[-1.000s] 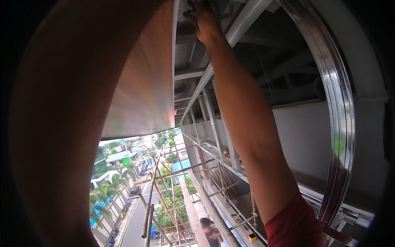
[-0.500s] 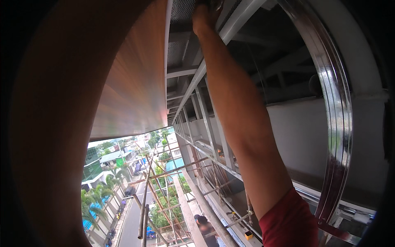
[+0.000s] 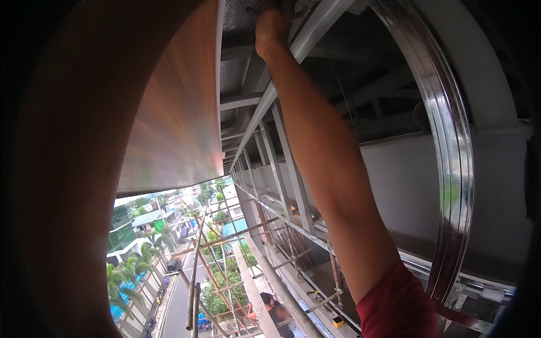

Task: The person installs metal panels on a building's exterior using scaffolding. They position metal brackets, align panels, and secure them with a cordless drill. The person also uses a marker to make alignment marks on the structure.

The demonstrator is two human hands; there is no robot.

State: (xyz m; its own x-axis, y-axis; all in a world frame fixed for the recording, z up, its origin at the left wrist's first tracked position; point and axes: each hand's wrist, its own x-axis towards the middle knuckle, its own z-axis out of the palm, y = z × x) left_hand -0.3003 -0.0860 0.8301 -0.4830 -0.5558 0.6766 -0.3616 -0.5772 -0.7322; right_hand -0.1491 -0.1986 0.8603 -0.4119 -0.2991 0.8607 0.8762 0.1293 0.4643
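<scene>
Reaching overhead toward twelve o'clock, the right hand point(image 3: 271, 29) meets the steel rail point(image 3: 313, 31) beside the brown panel point(image 3: 174, 124); its fingers are cut off, grip unknowable. Left hand unseen. Losing hold could drop something onto the person point(image 3: 274, 311) at six.

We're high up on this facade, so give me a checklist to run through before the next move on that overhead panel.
1. Right hand reaches the steel framing: ok.
2. Grip of its fingers: cannot tell, cut off by the picture's top edge.
3. Left hand on the wood-look panel: cannot tell, only the forearm shows.
4. Panel edge seated along the frame: cannot tell.
5. Zone below: not ok, a person stands on the scaffold.
</scene>
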